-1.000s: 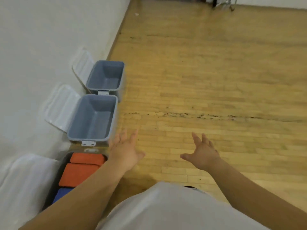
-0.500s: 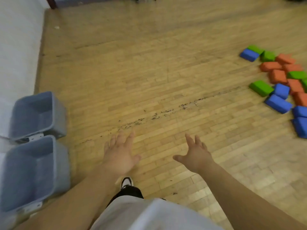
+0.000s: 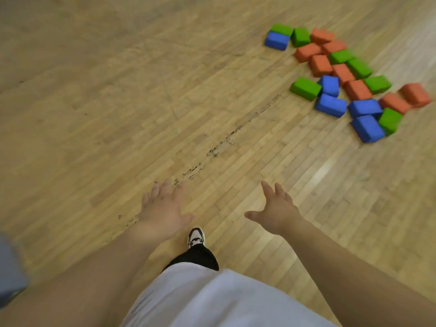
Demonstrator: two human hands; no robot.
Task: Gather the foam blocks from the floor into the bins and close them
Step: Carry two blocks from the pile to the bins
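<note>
Both hands are out in front, empty. The left hand is palm down with fingers straight and a little spread, hovering over the near end of the scuff line. The right hand is off to the right of that near end, fingers straight, thumb stuck out leftward, gripping nothing. The hands are apart and touch nothing.

The blocks sit in a loose pile on the floor, to the right of the scuff line's far end and well apart from both hands. They are blue, green and orange. A green block is nearest the line's far end, with a blue block touching it on the near side. Beyond the line's far end a second blue one lies with a green one right behind it, touching. Orange ones fill mid pile, and two more lie on the side farthest from the line. Most blocks touch a neighbour. Edges are a bit blurred.

Of the bin only a grey-blue corner shows, far left of the line's near end at the frame edge. It is blurred, so I cannot tell its lid or contents.

A white and black shoe stands on the floor just this side of the line's near end, between the forearms. The black trouser leg is behind it and the white shirt closest to camera.
</note>
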